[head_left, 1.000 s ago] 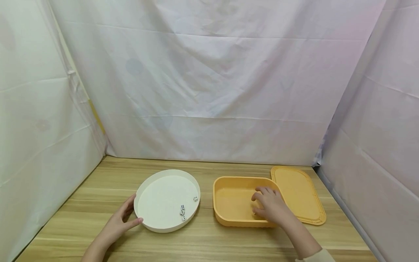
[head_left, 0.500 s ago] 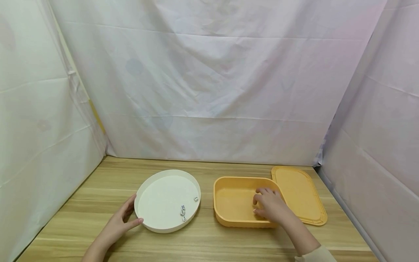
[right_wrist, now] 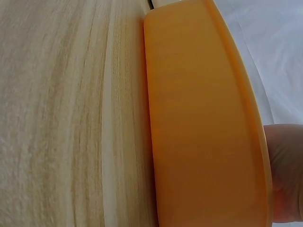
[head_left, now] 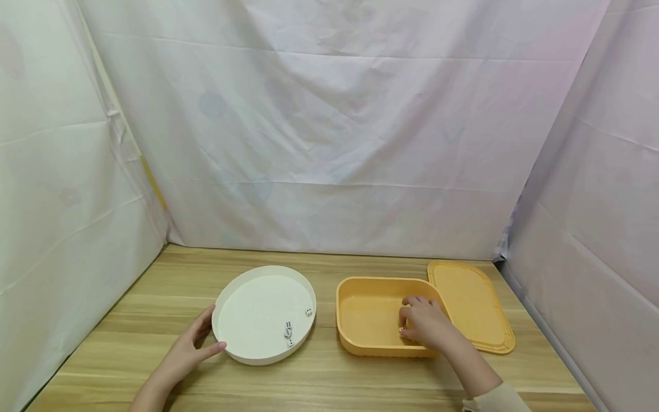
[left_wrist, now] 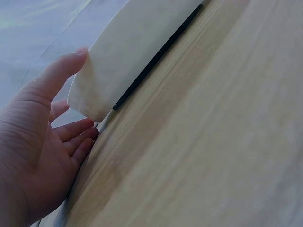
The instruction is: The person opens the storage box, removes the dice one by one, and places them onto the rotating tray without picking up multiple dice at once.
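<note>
My left hand (head_left: 184, 353) rests against the left side of a round white tray (head_left: 242, 356), thumb at the rim and fingers along the outer wall. The left wrist view shows the thumb (left_wrist: 71, 64) against the wall and the other fingers fairly straight, low near the tray's base. Several white dice (head_left: 288, 329) lie in the tray toward its right side. My right hand (head_left: 428, 325) reaches into an orange rectangular box (head_left: 360, 315), where thumb and index finger pinch a small white die (head_left: 402, 330). From the right wrist view, the box wall (right_wrist: 203, 118) hides most of that hand.
A flat orange lid (head_left: 471, 303) lies on the wooden table (head_left: 298, 389) to the right of the box, partly behind it. Pale cloth (head_left: 329, 143) hangs at the back and on both sides of the table.
The right thumb and index finger have drawn together inside the box, and a white die shows between their tips. The left hand and the tray hold nearly the same place.
</note>
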Action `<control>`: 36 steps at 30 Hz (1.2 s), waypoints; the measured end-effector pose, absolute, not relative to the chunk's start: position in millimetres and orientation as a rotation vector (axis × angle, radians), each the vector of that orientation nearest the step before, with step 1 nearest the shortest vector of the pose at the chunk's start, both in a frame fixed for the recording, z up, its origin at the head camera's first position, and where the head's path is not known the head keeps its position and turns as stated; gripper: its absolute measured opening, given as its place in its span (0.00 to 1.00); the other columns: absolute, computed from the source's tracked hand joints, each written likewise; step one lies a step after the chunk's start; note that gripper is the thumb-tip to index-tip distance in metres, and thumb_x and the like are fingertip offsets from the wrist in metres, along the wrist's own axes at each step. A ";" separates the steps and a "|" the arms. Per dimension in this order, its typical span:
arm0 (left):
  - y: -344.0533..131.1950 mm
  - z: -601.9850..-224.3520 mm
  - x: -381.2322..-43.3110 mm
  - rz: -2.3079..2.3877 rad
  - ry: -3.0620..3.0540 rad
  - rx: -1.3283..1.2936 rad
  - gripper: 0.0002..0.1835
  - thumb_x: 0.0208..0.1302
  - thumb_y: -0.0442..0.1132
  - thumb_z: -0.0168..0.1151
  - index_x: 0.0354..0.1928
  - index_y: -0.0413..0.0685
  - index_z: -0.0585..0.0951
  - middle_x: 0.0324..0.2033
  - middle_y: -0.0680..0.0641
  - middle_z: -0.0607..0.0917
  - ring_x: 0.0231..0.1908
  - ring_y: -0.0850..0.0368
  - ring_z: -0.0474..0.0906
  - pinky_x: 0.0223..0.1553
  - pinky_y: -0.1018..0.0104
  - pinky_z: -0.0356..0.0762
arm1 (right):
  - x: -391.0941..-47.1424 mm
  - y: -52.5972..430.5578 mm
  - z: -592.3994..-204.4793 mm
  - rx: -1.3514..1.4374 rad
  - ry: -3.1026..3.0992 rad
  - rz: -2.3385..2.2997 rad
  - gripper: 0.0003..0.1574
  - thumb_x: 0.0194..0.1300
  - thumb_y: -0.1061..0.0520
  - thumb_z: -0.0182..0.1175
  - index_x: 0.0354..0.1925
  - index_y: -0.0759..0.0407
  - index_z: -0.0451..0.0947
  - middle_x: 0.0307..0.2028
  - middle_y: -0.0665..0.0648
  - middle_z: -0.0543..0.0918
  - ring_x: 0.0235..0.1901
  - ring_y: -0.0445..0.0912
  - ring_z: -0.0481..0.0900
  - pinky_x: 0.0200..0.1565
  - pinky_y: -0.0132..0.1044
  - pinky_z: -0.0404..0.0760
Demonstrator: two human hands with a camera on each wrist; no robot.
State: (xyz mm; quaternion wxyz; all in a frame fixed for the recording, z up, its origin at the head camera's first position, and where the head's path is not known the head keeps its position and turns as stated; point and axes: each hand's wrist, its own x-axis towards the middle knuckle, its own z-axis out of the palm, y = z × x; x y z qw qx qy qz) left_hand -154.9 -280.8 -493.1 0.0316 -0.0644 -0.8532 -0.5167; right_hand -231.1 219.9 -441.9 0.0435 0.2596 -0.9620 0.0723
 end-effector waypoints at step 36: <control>-280.0 -493.0 -155.2 -1.615 -2.589 -0.240 0.47 0.52 0.43 0.67 0.69 0.45 0.50 0.61 0.34 0.61 0.60 0.40 0.57 0.50 0.88 0.53 | -232.3 216.0 -433.8 0.808 -2.892 0.205 0.13 0.47 0.51 0.68 0.17 0.40 0.72 0.47 0.58 0.75 0.49 0.57 0.68 0.48 0.59 0.62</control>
